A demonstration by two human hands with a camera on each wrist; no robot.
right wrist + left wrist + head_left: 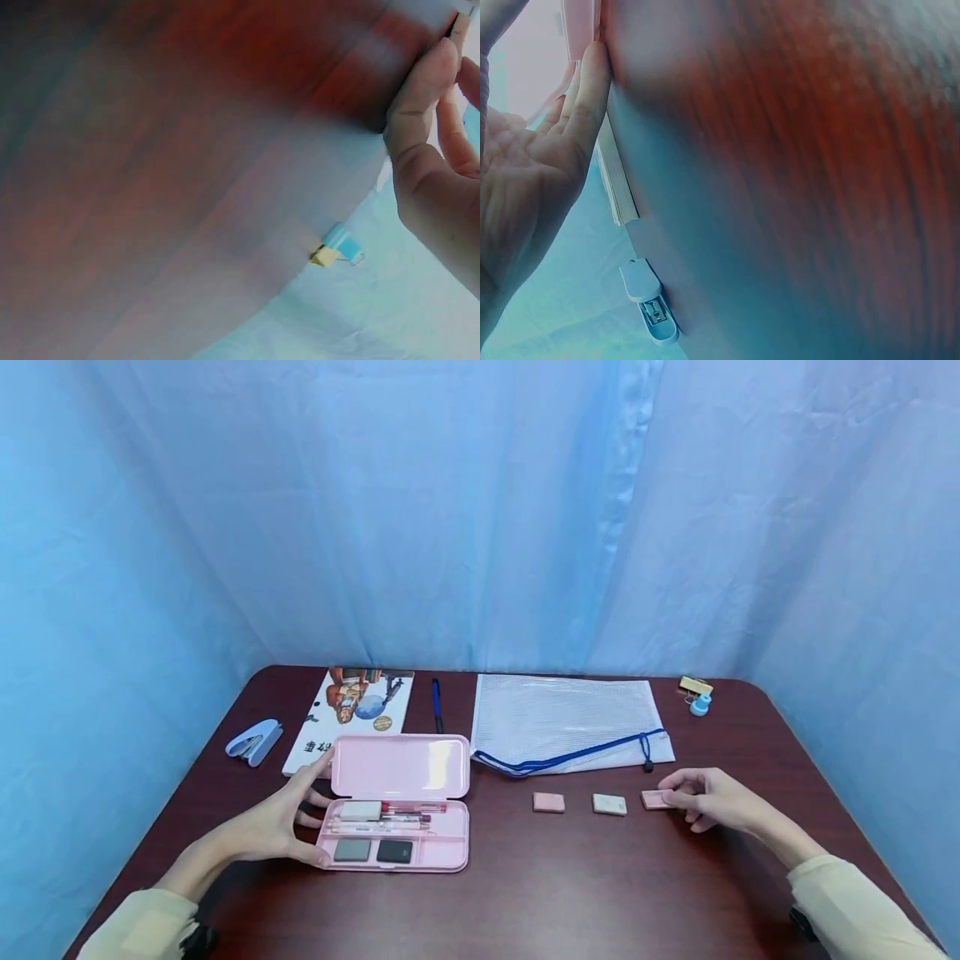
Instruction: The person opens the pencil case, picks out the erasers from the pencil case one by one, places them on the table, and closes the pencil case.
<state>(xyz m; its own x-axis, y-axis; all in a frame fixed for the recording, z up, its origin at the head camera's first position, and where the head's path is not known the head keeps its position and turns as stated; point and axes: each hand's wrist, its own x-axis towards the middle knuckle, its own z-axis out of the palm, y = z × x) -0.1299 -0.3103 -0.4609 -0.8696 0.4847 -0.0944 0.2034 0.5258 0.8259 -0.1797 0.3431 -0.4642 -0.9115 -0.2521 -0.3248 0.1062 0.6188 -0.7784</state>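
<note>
An open pink pencil case (400, 767) has its lid tipped back. Inside lie a white eraser (361, 811), several pens (386, 827), a grey block-shaped eraser (352, 849) and a black one (394, 852). My left hand (277, 814) rests at the case's left side, thumb on the front corner and forefinger by the lid, fingers spread. My right hand (708, 797) pinches a small pink eraser (655, 799) at the table surface, partly hidden by the fingers. To its left lie a white eraser (609, 804) and another pink eraser (549, 802), in a row.
A mesh zip pouch (562, 718) with a blue cord lies behind the erasers. A blue pen (437, 706), a book (367, 706) and a light-blue stapler (255, 742) lie to the left. A yellow binder clip (696, 685) and a small blue item (700, 704) sit at back right.
</note>
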